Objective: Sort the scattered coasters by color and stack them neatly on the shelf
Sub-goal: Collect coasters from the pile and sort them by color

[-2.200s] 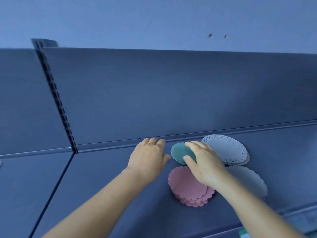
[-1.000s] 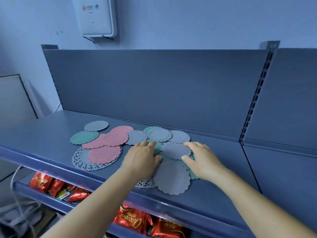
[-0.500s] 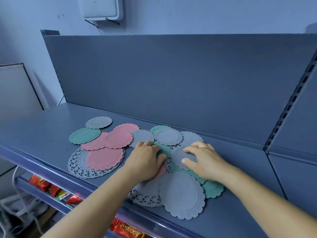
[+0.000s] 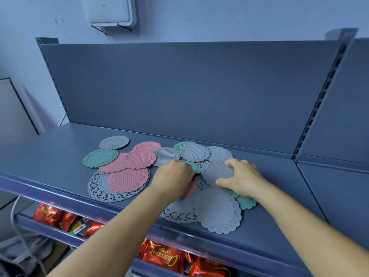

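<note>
Scalloped coasters in pink (image 4: 128,179), green (image 4: 100,157) and grey (image 4: 193,152) lie scattered and overlapping on the blue-grey shelf (image 4: 50,156). My right hand (image 4: 242,177) pinches a grey coaster (image 4: 216,172) between thumb and fingers in the middle of the right-hand heap. My left hand (image 4: 172,176) sits just left of it with fingers curled down onto the heap, above a small pink coaster (image 4: 192,189) and next to a green one (image 4: 193,166); its fingertips are hidden. A large grey coaster (image 4: 217,210) lies near the front edge.
Two white lace doilies (image 4: 99,189) (image 4: 179,213) lie under the coasters. The shelf's back panel (image 4: 179,92) rises behind. Red snack packets (image 4: 165,256) fill the lower shelf. A white box (image 4: 111,9) hangs on the wall. Bare shelf surface lies left and right of the heap.
The view swung from a sorted section to the scattered heap. Over the last half second my right hand closed on the grey coaster and my left fingers curled in.
</note>
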`<state>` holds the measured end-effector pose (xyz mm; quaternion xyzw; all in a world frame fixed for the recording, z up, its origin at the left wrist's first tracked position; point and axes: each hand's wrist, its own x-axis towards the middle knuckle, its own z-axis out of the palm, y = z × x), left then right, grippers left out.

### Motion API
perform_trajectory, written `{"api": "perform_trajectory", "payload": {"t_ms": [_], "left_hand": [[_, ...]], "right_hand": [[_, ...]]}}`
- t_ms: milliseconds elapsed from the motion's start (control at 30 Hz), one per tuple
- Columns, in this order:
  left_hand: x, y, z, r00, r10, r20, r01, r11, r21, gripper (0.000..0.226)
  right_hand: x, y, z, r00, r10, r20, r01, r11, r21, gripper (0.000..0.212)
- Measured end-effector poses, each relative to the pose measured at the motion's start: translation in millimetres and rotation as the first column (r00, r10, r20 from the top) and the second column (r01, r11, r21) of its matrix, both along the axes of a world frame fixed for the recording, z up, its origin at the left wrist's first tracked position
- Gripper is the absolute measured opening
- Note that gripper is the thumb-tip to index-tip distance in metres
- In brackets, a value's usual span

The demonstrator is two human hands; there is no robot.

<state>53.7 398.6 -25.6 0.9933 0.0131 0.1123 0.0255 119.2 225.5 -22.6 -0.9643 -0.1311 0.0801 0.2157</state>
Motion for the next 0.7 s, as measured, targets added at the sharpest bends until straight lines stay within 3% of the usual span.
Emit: {"api": "perform_trajectory", "payload": {"t_ms": [167,233,400,567,700], "left_hand": [[-21.6,1.0,-6.1,0.988,-0.158,0.001,0.155,0.971,-0.181,0.032],[-22.2,2.8,-9.3,0.993,-0.115,-0.023,0.108,0.971,-0.213,0.031],[-12.3,0.5,-13.1,0.974,0.093,-0.204,-0.116,0.988,-0.101,0.068],[-8.0,-3.1,-5.1,0.988,0.105,-0.113,-0.141,0.912,-0.386,0.089],[-8.7,-7.5,6.5,0.995,0.101,0.013,-0.078,0.841,-0.536,0.068]], "right_hand": [[-8.3,-13.4,4.2,0.990,-0.124,0.069,0.109,0.975,0.192,0.052],[-13.1,-17.7,5.1,0.987,-0.135,0.089,0.114,0.972,0.208,0.046],[-23.6,-20.9,-3.5,0.977,-0.187,0.105,0.158,0.958,0.241,0.043],[-34.6,-26.3,-11.5,0.959,-0.253,0.126,0.196,0.917,0.347,0.040],[-47.1,-37.0,-5.8,0.942,-0.296,0.157,0.193,0.864,0.466,0.029]]}}
